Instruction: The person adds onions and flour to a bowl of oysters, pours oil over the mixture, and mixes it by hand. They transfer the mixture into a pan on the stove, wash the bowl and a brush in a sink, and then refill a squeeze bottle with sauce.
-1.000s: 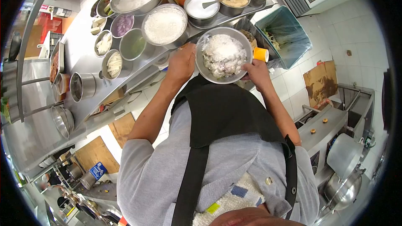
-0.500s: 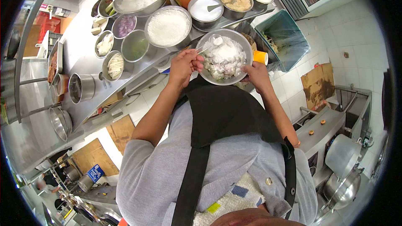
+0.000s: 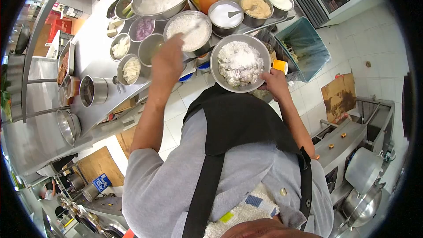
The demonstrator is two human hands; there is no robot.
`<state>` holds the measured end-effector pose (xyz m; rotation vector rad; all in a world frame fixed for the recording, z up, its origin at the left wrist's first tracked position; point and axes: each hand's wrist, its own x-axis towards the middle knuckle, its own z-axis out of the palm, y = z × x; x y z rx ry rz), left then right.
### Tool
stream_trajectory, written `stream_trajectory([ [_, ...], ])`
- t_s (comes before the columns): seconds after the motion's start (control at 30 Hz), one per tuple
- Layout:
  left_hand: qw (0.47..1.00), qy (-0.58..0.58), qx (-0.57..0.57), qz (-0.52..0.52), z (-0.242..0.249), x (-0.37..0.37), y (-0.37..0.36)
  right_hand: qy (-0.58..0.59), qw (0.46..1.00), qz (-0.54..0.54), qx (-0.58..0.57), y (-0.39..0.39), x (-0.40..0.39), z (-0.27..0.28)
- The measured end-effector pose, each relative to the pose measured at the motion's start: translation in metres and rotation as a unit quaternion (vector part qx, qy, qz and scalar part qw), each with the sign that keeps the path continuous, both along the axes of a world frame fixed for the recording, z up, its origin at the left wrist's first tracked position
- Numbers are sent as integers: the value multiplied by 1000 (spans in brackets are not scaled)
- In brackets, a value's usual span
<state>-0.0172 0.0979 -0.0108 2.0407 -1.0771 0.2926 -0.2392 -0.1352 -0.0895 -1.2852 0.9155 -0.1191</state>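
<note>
Grey metal is forming the wall of the mixing bowl (image 3: 215, 64), which the right hand (image 3: 275, 83) is gripping at its right rim, thumb on top. It is hovering in front of the black apron (image 3: 246, 123), just beside the counter (image 3: 94, 110), and is holding a lumpy pale mix (image 3: 240, 74) under loose white powder. The left hand (image 3: 166, 64), blurring, is closing narrowly around what is showing as a spoon (image 3: 193, 29), its end dipping into the powder bowl (image 3: 203, 46). Beyond, a larger bowl (image 3: 179, 10) is holding more white powder, one tub (image 3: 225, 31) fine white grains, another tub (image 3: 258, 23) something tan. Purple pieces (image 3: 144, 29) and pale strips (image 3: 131, 69) are filling smaller containers.

Unlike half a second ago, the spoon is no longer lying over the mix; the left hand is now reaching leftward, away from the mixing bowl, while the right hand is keeping its grip.
</note>
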Motion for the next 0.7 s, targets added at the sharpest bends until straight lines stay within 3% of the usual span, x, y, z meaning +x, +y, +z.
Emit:
stream_trajectory([
  [0.1,994,84,54,-47,-14,-30,-16,-2,1000,3,-2,4,0,7],
  [0.2,978,80,186,-44,-39,-38,-30,1,1000,-6,3,6,1,7],
  [0.23,984,46,159,-62,-64,-35,-31,6,1000,-4,-7,5,0,6],
  [0.33,992,25,99,-71,-79,-47,-41,17,999,1,-30,9,1,5],
  [0.43,991,76,80,-77,-86,-50,-50,20,999,0,-41,15,1,4],
  [0.53,994,50,-16,-91,-104,-49,-63,26,998,0,-60,18,-2,5],
  [0.63,913,405,-19,-39,-88,-65,-72,31,996,1,-78,21,-2,12],
  [0.7,857,509,-74,-33,-86,-67,-75,36,996,7,-80,20,-2,10],
])
